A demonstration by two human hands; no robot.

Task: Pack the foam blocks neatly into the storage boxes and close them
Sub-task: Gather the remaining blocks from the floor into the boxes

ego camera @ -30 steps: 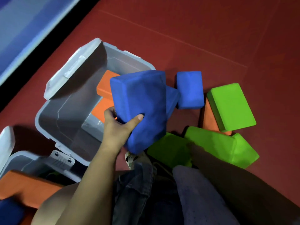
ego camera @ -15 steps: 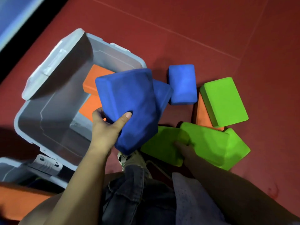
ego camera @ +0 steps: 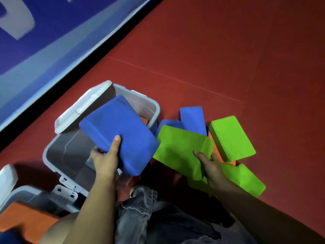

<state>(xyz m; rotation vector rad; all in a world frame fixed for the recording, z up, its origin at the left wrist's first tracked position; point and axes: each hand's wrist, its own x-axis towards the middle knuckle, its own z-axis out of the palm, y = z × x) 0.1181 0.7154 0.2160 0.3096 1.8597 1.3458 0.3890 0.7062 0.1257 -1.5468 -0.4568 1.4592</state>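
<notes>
Since half a second ago, I see the right hand (ego camera: 210,165) has lifted a green block (ego camera: 181,150) off the pile, where before it only reached among the green pieces on the floor. Its thumb lies on the top face and the fingers curl round the near right edge, so it holds that block. The block is tilted, its long axis running from near left to far right, overlapping a blue block (ego camera: 168,123) behind it.

My left hand (ego camera: 105,160) grips the big blue block (ego camera: 119,136), thumb pressed on the top face, fingers hidden beneath. This block now sits higher over the open box (ego camera: 58,147), covering more of the far right corner than earlier; its long axis runs from the far left down to the near right, with the near corner hanging past the box rim. An orange block (ego camera: 144,120) shows inside the box just beyond it.

On the red floor (ego camera: 228,59) beside the box lie another blue block (ego camera: 192,120), pointing away from me, a green one (ego camera: 232,138) resting on an orange piece (ego camera: 213,147), and more green foam (ego camera: 246,178) near my right wrist. The box lid (ego camera: 82,106) stands open at the far left. A second box (ego camera: 22,194) at lower left holds an orange slab (ego camera: 26,221).
</notes>
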